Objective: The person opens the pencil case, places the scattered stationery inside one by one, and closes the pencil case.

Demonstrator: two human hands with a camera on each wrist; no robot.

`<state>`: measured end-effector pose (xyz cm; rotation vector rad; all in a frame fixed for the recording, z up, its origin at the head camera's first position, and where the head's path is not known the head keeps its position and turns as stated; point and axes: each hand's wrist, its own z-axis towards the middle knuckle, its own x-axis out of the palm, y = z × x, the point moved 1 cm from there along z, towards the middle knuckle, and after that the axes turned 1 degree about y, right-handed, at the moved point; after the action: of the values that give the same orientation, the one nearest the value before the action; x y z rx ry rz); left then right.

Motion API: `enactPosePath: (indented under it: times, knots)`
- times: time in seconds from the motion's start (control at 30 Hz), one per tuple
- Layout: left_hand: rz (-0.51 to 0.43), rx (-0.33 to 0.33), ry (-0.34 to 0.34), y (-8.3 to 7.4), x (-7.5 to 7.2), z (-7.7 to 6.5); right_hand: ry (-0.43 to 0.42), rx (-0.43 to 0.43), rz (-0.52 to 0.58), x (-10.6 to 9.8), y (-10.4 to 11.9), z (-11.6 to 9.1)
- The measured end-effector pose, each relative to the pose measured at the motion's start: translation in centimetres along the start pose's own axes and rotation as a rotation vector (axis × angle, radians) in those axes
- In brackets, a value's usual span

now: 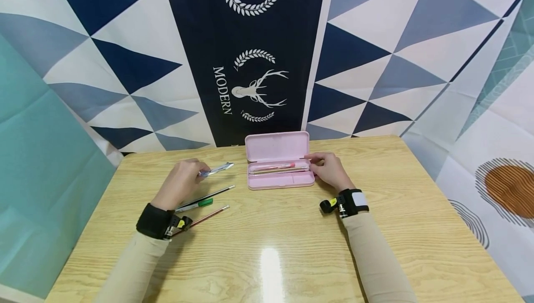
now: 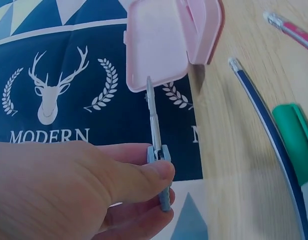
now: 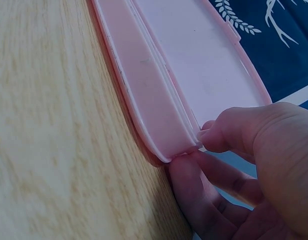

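In my left hand (image 1: 183, 178) is a slim drawing compass (image 2: 154, 120) with silver legs and a blue-grey head. Thumb and fingers pinch it at the head, its legs pointing away toward an open pink pencil case (image 1: 280, 185). That case lies at the back of the table with its lid (image 1: 277, 148) raised; a few pencils (image 1: 273, 169) lie in its rear part. My right hand (image 1: 331, 171) grips the case's right end. In the right wrist view the thumb is at the rim and the fingers are against the end wall (image 3: 179, 142).
On the wooden table (image 1: 258, 229), under and beside the left forearm, lie a dark pencil (image 1: 214, 193), a green-capped marker (image 1: 205, 202) and a red pencil (image 1: 210, 214). Patterned cloth (image 1: 258, 29) hangs behind the table's back edge.
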<state>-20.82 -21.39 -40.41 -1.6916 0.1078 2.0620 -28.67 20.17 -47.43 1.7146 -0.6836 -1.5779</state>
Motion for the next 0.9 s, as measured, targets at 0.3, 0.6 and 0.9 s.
enactPosePath:
  times: [0.3,0.6,0.9]
  knots:
    - [-0.014,0.011,0.016,-0.7,0.5,0.6,0.007,0.011,0.014,0.0,0.0,-0.1]
    - [-0.001,0.071,0.009,-1.3,1.0,1.2,0.006,0.011,0.005,0.1,0.0,0.0]
    - [-0.008,0.105,0.023,-2.5,1.9,2.4,0.004,0.016,-0.008,-0.1,0.2,-0.1]
